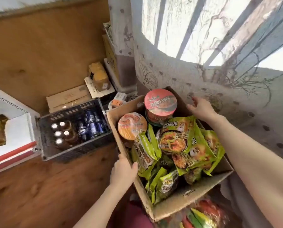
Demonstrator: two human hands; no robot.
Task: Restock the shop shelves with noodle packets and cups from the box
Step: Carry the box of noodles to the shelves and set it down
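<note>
The person holds an open cardboard box [178, 204] at its two opposite sides. The left hand [123, 171] grips the near left wall: its thumb [135, 165] hooks over the rim to the inside, touching a green packet, while the fingers wrap the outside. The right hand [201, 107] sits on the far right rim against the patterned curtain [203, 76]; its fingers look curled over the edge, though blur makes the grip hard to confirm. Inside the box, green noodle packets [186, 139] fill the near and right part in a loose heap between the two hands. A pink-lidded noodle cup [160, 102] stands at the far end, just beside the right hand, and an orange-lidded noodle cup [132, 125] stands against the left wall. Left of the box, a black plastic crate [55, 155] holds bottles and cans beside a white shelf [17, 137].
</note>
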